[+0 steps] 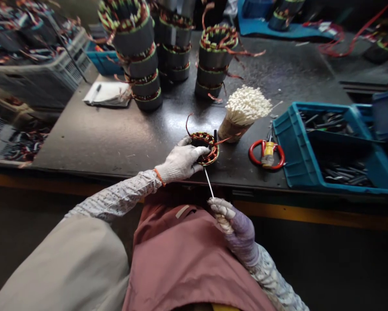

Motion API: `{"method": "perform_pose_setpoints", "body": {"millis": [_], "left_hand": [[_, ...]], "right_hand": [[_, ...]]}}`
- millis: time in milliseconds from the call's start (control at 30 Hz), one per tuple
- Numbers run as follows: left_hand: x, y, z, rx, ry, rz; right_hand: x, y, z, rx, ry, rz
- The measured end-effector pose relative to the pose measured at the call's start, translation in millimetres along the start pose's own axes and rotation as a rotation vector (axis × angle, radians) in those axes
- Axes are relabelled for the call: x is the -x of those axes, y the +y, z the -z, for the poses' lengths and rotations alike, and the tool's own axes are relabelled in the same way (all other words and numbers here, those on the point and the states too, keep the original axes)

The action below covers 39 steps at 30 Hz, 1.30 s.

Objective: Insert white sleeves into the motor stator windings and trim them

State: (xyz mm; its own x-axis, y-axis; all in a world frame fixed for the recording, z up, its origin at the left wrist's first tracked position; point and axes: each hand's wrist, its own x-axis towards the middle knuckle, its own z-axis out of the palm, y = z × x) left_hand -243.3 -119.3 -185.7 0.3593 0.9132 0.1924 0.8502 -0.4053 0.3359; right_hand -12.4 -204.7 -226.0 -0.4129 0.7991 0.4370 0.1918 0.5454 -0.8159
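White stick (208, 182): slants from right hand (234, 226) up-left to wire-wound ring (211, 159) on worktop (122, 138), opening upward | right: fingers pinch stick's near end | left hand (181, 162) (gloved): fingers, slightly parted, clasp ring's side

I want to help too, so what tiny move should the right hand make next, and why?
Maybe gently pull the white strip: the right hand grips it, it runs straight to the copper ring, and the left hand holds that ring.

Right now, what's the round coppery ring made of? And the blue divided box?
The round coppery ring seems wound with wire, perhaps copper: reddish strands, sheen unclear. The blue divided box looks like smooth plastic: stiff, evenly coloured walls.
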Motion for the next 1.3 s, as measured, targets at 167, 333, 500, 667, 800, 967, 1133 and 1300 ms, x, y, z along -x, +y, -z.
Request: {"method": "perform_pose_setpoints", "body": {"millis": [167, 333, 500, 667, 800, 967, 1133, 1300], "left_hand": [[0, -1, -0.6, 0.008, 0.003, -0.004], [0, 0, 0.2, 0.003, 0.009, -0.011], [-1, 0, 2.2, -0.004, -0.024, 0.013], [5, 5, -3.5, 0.090, 0.054, 0.098], [14, 12, -15.4, 0.238, 0.222, 0.315], [15, 12, -22.4, 0.184, 0.337, 0.051], [11, 7, -21.7, 0.139, 0.325, -0.031], [11, 7, -22.9, 0.128, 0.351, -0.072]], "right_hand": [[2, 2, 0, -0.018, -0.012, 0.028], [5, -5, 6, -0.020, 0.005, 0.009], [-3, -1, -2, -0.028, 0.031, -0.010], [-45, 24, -30, -0.037, 0.157, 0.024], [-68, 33, -39, -0.069, 0.303, -0.141], [-70, 17, -23, 0.019, 0.270, -0.081], [-91, 12, -17, 0.184, 0.123, -0.024], [-99, 19, -18, 0.228, 0.042, -0.109]]}}
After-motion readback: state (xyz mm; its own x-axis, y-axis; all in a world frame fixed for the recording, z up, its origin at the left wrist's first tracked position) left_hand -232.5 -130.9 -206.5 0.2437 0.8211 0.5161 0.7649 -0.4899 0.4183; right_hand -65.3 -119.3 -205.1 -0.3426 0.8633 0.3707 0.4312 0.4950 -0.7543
